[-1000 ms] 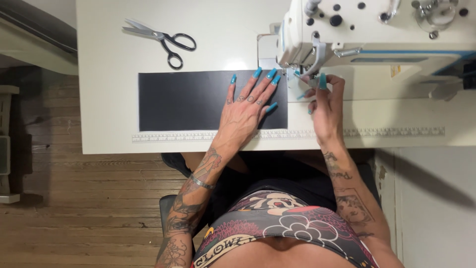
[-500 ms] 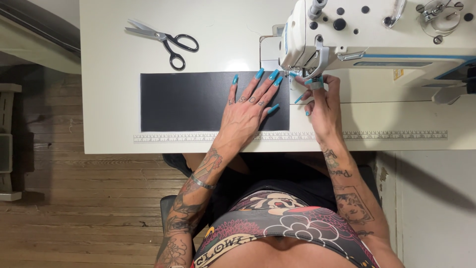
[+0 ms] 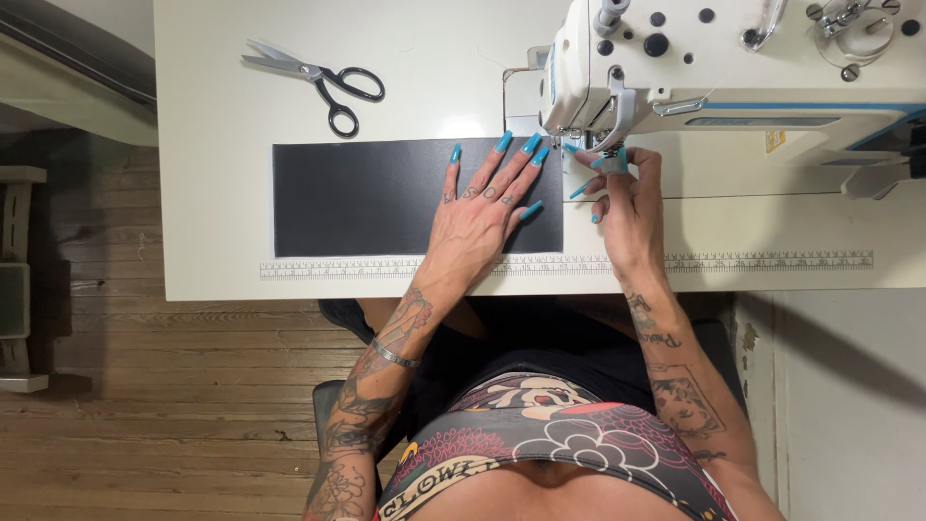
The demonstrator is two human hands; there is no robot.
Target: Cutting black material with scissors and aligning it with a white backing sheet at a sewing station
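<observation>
Pressing flat on the black fabric (image 3: 386, 198), the left hand (image 3: 482, 207) has fingertips beside the sewing machine (image 3: 694, 68) needle; the right hand (image 3: 622, 207) pinches there, risking a prick.

Black fabric strip (image 3: 367, 198), white sewing machine (image 3: 733, 68), black-handled scissors (image 3: 323, 82), cream table (image 3: 212, 193), teal-nailed fingers (image 3: 502, 159)

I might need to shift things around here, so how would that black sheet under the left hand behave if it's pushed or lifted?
The black sheet lies dead flat with crisp straight edges, so it is probably thin and light, likely to droop when lifted. The left hand is spread flat on it, suggesting it slides easily on the smooth white table. It should not roll or tip.
</observation>
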